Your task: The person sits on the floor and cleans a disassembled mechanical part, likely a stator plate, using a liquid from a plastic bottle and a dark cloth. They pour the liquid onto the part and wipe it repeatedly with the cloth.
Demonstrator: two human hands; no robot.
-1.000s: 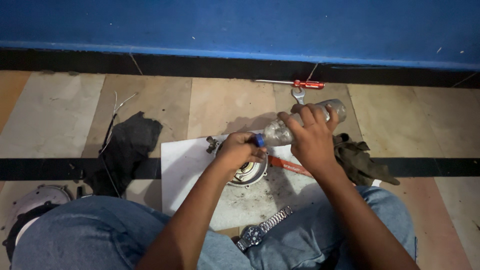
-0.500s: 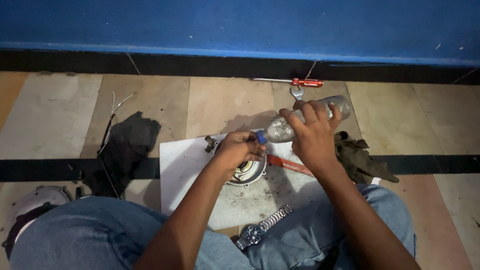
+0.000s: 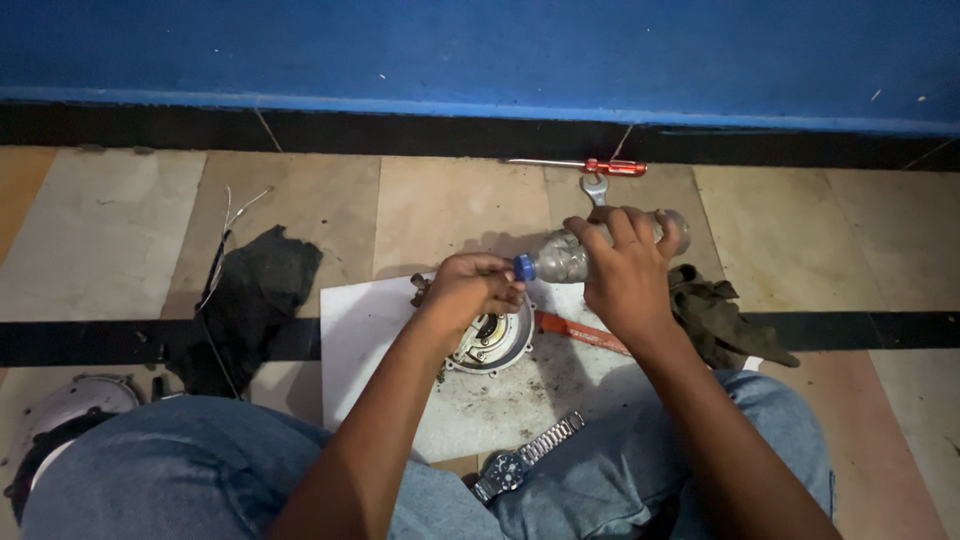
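Pale tiled floor, crossed by a black band, served as the workbench. Nearest, blue jeans [image 3: 200,470] over folded legs, with a steel-link wristwatch [image 3: 525,455] laid off on the floor between the knees. Just beyond lay a smudged white paper sheet [image 3: 365,340], and on it a round silver metal housing [image 3: 495,340] with its open face up.

Directly above that housing was the left hand [image 3: 470,290], fingertips closed in a pinch on the small blue cap [image 3: 524,267]. Wrapped fully round the clear plastic bottle [image 3: 560,258] was the right hand [image 3: 625,275], fingers curled over the top, holding it on its side in the air, neck towards the left hand.

Judged as the cap-turning step, cap seemingly seated on the neck. Called for next: a firm right-hand hold against the twist, and the neck kept over the sheet.

Under the right wrist lay a flat orange-red tool [image 3: 580,332]; beside it a crumpled olive rag [image 3: 720,315]; well off to the left a black cloth [image 3: 250,295]. Farther out lay a small silver open-end spanner [image 3: 595,187], then a red-handled screwdriver [image 3: 600,166] along the black skirting, under a blue painted wall [image 3: 480,50].
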